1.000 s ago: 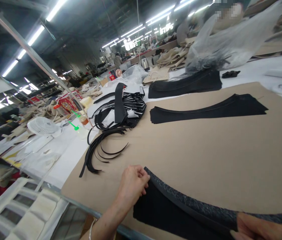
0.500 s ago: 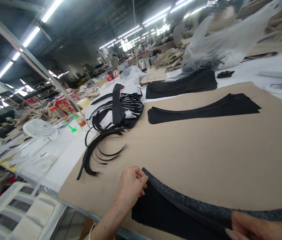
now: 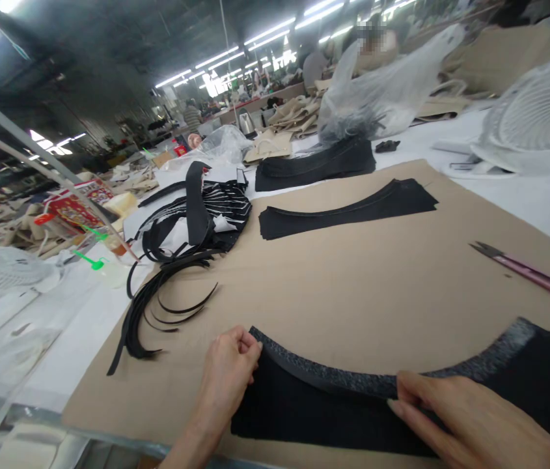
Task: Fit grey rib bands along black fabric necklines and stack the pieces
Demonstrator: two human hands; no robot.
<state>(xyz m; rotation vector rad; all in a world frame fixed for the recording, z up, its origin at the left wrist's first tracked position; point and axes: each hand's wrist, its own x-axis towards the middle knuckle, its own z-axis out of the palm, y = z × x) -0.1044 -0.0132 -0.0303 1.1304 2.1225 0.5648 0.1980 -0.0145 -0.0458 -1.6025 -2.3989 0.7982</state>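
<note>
A black curved fabric piece (image 3: 314,410) with a grey speckled band (image 3: 480,361) along its upper edge lies on the brown cardboard sheet (image 3: 353,286) near me. My left hand (image 3: 228,371) is closed in a pinch on the fabric's left tip. Fingers together, my right hand (image 3: 470,423) presses flat on the fabric just below the band, in the middle of the piece.
Thin black trimmed strips (image 3: 157,306) lie at the left. Behind them sits a pile of black and striped pieces (image 3: 206,215). More black cut pieces (image 3: 347,208) lie farther back. Pink-handled snips (image 3: 523,268) rest at the right. A white fan (image 3: 538,117) stands beyond.
The view has swung right, showing the snips and the fan. My right hand has slid left along the fabric's band and now lies flat on it. My left hand keeps its pinch.
</note>
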